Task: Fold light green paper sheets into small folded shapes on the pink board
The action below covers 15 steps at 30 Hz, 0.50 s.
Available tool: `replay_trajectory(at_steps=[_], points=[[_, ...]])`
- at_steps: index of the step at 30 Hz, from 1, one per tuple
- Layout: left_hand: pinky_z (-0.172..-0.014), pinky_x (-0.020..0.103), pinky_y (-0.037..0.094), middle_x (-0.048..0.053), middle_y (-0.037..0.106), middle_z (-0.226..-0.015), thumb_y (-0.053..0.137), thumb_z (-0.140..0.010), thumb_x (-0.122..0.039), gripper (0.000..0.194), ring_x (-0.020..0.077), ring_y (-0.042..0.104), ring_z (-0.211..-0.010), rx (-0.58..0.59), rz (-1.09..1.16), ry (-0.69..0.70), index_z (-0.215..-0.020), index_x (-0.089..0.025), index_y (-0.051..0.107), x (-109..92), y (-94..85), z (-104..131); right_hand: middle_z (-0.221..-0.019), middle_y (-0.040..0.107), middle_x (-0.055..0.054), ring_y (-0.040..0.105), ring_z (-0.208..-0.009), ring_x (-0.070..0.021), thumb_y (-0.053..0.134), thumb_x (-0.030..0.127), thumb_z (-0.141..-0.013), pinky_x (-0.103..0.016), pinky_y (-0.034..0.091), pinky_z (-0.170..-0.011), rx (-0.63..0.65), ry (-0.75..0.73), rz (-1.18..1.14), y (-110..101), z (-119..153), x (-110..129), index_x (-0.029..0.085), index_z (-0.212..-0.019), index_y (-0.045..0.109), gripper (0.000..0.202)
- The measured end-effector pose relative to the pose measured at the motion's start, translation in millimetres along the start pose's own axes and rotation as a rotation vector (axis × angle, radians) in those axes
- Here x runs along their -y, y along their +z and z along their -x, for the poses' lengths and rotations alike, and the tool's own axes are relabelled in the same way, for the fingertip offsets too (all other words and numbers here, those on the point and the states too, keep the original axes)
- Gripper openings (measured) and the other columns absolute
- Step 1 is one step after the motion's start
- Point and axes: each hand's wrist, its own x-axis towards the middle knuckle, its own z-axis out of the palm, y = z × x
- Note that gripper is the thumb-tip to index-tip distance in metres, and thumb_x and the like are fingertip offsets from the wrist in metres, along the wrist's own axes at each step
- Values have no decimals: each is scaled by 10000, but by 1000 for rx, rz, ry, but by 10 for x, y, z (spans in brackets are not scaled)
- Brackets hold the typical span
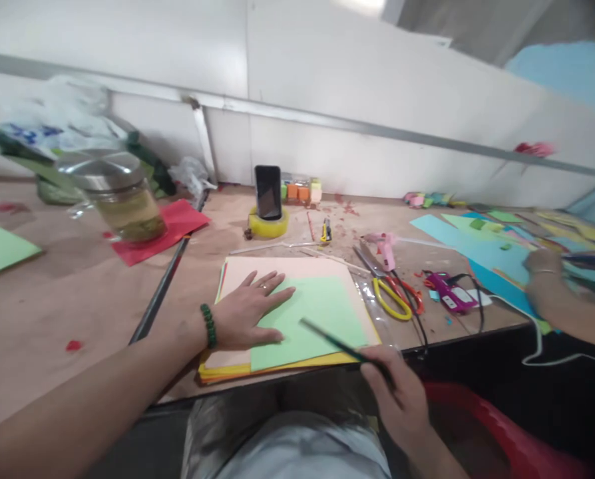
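My right hand (400, 392) grips a dark stick (333, 341), perhaps a pencil, its tip over the light green sheet (322, 313). My left hand (247, 311) lies spread, grasping nothing, across that sheet and the paper stack (227, 358) on the tabletop (98, 319); should my palm lift, the loose sheet could skew. Farther off, a bump could topple the phone (268, 189) propped at the tape roll (276, 229).

The left forearm (102, 392) slants in from the lower left, ending in the left hand (247, 309), palm down, fingers spread, thumb held apart. The right hand (402, 399), lower and nearer the body, has its fingers curled in a closed grip.
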Motion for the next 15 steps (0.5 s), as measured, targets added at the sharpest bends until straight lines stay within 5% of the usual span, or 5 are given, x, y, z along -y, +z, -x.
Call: replay_trajectory(at_steps=[3, 8, 15], points=[[-1114, 606, 156, 221, 255, -1546, 523, -784, -695, 886, 381, 218, -1429, 8, -29, -40, -1490, -216, 284, 43, -9, -3, -906, 728, -74, 688, -792, -205, 453, 364, -938, -276, 541, -675, -210, 221, 198, -138, -150, -352, 197, -1031, 607, 246], [-1105, 565, 242, 179, 395, -1490, 503, -832, -630, 799, 361, 352, -1360, -63, -23, -151, -1476, -193, 321, 168, -47, 19, -960, 722, -125, 668, -842, -258, 378, 357, -935, -359, 528, -692, -161, 246, 437, -144, -343, -725, 171, -1014, 637, 328], [-992, 503, 417, 145, 561, -1264, 595, -793, -481, 765, 331, 515, -1168, -212, 199, -270, -1456, -200, 338, 311, -56, 48, -1078, 667, -126, 602, -1021, -266, 449, 302, -939, -414, 500, -875, -64, 99, 499, -8, -530, -445, 199, -1017, 668, 255]])
